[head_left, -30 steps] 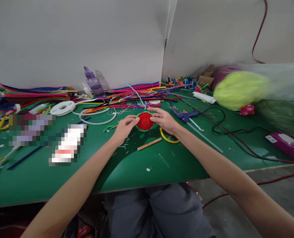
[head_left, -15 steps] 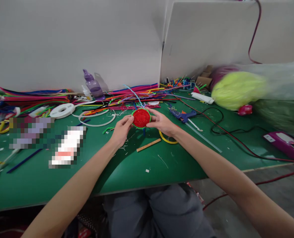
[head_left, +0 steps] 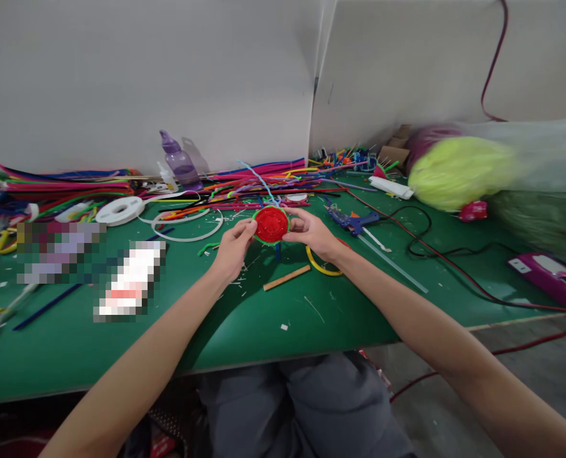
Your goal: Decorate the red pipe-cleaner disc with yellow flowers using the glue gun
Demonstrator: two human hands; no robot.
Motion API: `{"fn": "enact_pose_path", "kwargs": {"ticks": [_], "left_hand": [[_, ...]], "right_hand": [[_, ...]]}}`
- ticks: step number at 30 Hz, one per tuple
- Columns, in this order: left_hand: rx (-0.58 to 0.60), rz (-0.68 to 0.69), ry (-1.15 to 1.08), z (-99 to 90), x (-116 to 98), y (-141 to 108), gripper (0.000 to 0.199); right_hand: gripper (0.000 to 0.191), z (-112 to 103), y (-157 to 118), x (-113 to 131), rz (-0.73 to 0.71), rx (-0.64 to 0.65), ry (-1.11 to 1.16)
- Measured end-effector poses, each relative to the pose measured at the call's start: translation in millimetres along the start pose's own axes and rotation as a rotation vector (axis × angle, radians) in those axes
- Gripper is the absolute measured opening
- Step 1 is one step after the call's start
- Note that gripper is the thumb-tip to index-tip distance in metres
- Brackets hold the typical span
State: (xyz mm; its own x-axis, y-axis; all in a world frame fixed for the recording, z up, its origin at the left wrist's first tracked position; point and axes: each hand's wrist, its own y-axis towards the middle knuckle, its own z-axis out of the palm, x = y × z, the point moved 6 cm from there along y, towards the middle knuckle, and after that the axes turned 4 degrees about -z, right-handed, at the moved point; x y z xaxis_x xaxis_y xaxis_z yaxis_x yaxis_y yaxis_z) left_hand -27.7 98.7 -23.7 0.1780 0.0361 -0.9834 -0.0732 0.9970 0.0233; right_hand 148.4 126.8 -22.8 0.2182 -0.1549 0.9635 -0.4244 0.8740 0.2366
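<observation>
Between my two hands is a round red disc with a green rim (head_left: 271,226), fuzzy like pipe cleaner, its flat face toward me. My left hand (head_left: 235,245) pinches its left edge with thumb and fingers. On the opposite edge, my right hand (head_left: 311,233) grips it the same way. A light blue pipe cleaner (head_left: 257,176) rises behind the disc; whether it is joined to it I cannot tell. Below lie a wooden stick (head_left: 287,278) and a yellow ring (head_left: 322,266), the ring partly covered by my right hand.
On the green table (head_left: 283,350), a blue glue gun (head_left: 353,221) lies right of my hands. Behind are piles of coloured pipe cleaners (head_left: 68,187) and a purple bottle (head_left: 180,165). A white ribbon roll (head_left: 119,210) sits left. Plastic bags (head_left: 459,172) and a purple device (head_left: 547,278) occupy the right.
Both hands keep their hold on the red disc, which is almost in the same place. Its face looks slightly tilted compared with before.
</observation>
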Motion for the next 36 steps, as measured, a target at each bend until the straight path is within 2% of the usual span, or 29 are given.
{"fn": "enact_pose_path", "kwargs": {"ticks": [8,14,19,22,25,30,36], "left_hand": [[-0.031,0.033,-0.008,-4.5,-2,3,0.032],[0.023,0.064,0.045,-1.0,-3,3,0.031],[0.041,0.053,0.102,-0.3,-2,2,0.035],[0.078,0.08,0.19,0.8,-3,2,0.029],[0.099,0.103,0.251,1.2,-3,1,0.023],[0.194,0.043,0.189,6.1,2,0,0.021],[0.192,0.072,0.16,6.8,-1,0,0.029]], "right_hand": [[0.075,5,0,2,0.015,0.015,0.036],[0.073,7,-1,4,0.003,0.016,0.058],[0.072,3,1,1,-0.002,-0.066,0.132],[0.071,-1,2,1,-0.011,-0.122,0.171],[0.069,0,2,1,-0.015,-0.125,0.191],[0.063,5,0,0,-0.024,-0.103,0.198],[0.066,4,-1,2,0.001,-0.114,0.123]]}}
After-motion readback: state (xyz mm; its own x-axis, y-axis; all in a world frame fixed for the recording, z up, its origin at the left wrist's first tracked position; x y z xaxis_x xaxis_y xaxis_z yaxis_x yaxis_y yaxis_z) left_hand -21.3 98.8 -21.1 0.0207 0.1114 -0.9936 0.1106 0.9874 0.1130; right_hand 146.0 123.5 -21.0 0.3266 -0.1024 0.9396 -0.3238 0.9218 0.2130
